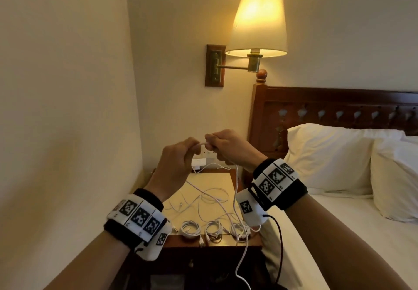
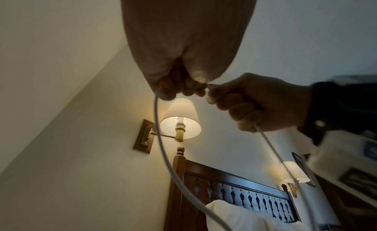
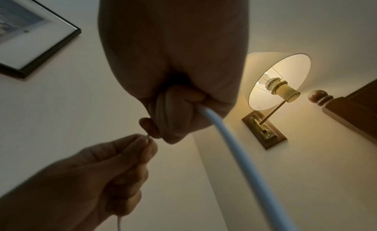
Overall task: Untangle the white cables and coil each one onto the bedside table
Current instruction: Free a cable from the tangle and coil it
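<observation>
At frame centre, a white cable [image 1: 236, 176] — light, limp, likely slippery — is pinched by left hand [image 1: 178, 165] and right hand [image 1: 228, 147]; best held near its end.

Black wristbands [image 1: 280, 188], white checker-marked tags, black cable [image 1: 279, 233]

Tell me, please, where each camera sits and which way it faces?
Head: on the head, looking down at both hands, left hand and right hand, above the bedside table.
Left wrist: looks up past the left hand's grip on the white cable.
Right wrist: looks up past the right hand.
All three share the wall lamp.
</observation>
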Demonstrator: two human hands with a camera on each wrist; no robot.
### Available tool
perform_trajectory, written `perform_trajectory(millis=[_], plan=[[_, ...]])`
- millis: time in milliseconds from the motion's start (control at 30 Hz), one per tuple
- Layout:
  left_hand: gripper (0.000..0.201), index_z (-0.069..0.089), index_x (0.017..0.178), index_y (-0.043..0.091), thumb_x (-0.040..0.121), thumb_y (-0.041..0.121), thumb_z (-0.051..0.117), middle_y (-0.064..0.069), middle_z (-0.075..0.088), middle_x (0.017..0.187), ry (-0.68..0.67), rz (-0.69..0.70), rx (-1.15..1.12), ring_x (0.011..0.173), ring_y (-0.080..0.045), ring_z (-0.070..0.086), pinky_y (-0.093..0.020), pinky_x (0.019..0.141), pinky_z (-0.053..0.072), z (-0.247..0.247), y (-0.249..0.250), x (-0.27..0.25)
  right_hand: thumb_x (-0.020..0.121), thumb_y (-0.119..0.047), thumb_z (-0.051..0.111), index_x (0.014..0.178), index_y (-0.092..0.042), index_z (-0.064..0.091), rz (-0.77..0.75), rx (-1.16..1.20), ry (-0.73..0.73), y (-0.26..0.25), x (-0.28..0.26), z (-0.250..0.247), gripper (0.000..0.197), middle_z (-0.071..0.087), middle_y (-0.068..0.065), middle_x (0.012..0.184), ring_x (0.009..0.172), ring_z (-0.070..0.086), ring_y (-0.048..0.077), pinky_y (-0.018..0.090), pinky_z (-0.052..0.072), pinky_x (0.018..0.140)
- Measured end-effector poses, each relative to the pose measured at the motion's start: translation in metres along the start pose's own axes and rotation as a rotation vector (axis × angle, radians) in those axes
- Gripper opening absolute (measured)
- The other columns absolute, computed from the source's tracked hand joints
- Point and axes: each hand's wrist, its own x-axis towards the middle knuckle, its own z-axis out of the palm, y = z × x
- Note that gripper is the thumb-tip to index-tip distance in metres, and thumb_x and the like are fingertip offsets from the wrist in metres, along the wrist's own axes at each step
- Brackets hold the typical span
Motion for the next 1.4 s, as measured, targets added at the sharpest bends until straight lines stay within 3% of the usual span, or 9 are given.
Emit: perform_trajectory(millis=[167,267,433,567,700,933,1067,1267,1400], plan=[[0.026,0.055,0.079,0.018,0.099,0.004,0.046,0.006,0.055,0.068,0.225,-0.375,0.152,0.060,-0.007,0.046,-0.013,0.054,0.030,-0.041,-0.062,-0.003,0.106,-0.029,0.035,0.071,-0.017,0.048,0.140,0.207,-0.057,0.040,-0.028,-0.014,0.039,0.032,-0.005,0.054,0.043,0.025,0.009,0.022,0.017,0.039],[0.027,0.059,0.076,0.016,0.099,0.011,0.047,0.000,0.062,0.074,-0.110,-0.544,0.212,0.073,-0.023,0.058,-0.018,0.058,0.035,-0.051,-0.081,-0.014,0.105,-0.030,0.036,0.070,-0.017,0.048,0.167,0.186,-0.024,0.058,-0.034,-0.021,0.039,0.033,-0.006,0.053,0.042,0.026,0.007,0.019,0.019,0.037],[0.067,0.006,0.156,0.020,0.101,0.045,0.033,0.006,0.012,0.162,-0.310,-0.466,0.017,0.148,-0.012,0.015,-0.027,0.117,0.014,-0.032,-0.039,-0.020,0.105,-0.031,0.039,0.072,-0.016,0.054,0.095,0.046,0.008,0.044,-0.011,-0.006,0.039,0.040,-0.004,0.056,0.044,0.034,0.008,0.026,0.027,0.042],[0.050,0.033,0.150,0.023,0.103,0.040,0.033,0.015,0.054,0.128,-0.285,-0.162,-0.088,0.113,0.003,0.051,-0.019,0.098,0.039,-0.005,-0.007,-0.009,0.103,-0.027,0.042,0.070,-0.015,0.054,-0.001,-0.009,-0.013,0.025,0.007,0.010,0.038,0.042,-0.006,0.055,0.044,0.035,0.009,0.026,0.028,0.043],[0.020,0.058,0.084,0.013,0.100,0.009,0.047,0.009,0.051,0.062,-0.021,-0.081,-0.002,0.059,-0.004,0.049,-0.013,0.055,0.034,0.007,-0.026,-0.004,0.104,-0.026,0.041,0.069,-0.015,0.055,-0.021,-0.008,-0.002,0.023,0.012,0.014,0.039,0.042,-0.010,0.050,0.042,0.036,0.005,0.021,0.031,0.043],[0.029,0.060,0.077,0.017,0.099,0.008,0.044,-0.004,0.063,0.076,-0.089,-0.544,0.208,0.078,-0.028,0.059,-0.023,0.061,0.039,-0.034,-0.091,-0.011,0.105,-0.033,0.036,0.070,-0.018,0.049,0.162,0.164,-0.028,0.064,-0.013,-0.014,0.040,0.033,-0.007,0.053,0.044,0.025,0.009,0.027,0.015,0.044],[0.051,0.032,0.150,0.017,0.102,0.017,0.046,0.004,0.039,0.151,-0.253,-0.395,0.069,0.139,-0.011,0.034,-0.023,0.111,0.024,-0.020,-0.056,-0.016,0.105,-0.031,0.038,0.072,-0.017,0.052,0.103,0.085,0.014,0.056,-0.004,-0.007,0.039,0.037,-0.006,0.054,0.043,0.030,0.007,0.028,0.021,0.043],[0.020,0.059,0.088,0.032,0.102,0.028,0.045,0.003,0.063,0.070,-0.208,-0.158,-0.169,0.059,-0.007,0.056,-0.033,0.061,0.047,0.017,-0.013,-0.009,0.104,-0.030,0.041,0.071,-0.015,0.055,0.023,0.027,-0.030,0.036,0.005,0.005,0.039,0.040,-0.010,0.050,0.041,0.034,0.004,0.025,0.026,0.041],[0.024,0.056,0.076,0.015,0.093,0.000,0.049,-0.004,0.058,0.066,0.090,-0.287,0.014,0.059,-0.017,0.046,-0.013,0.053,0.035,0.003,-0.044,-0.006,0.106,-0.028,0.035,0.073,-0.015,0.050,0.085,0.150,-0.075,0.050,-0.009,-0.009,0.039,0.035,-0.008,0.051,0.040,0.028,0.006,0.022,0.019,0.039]])
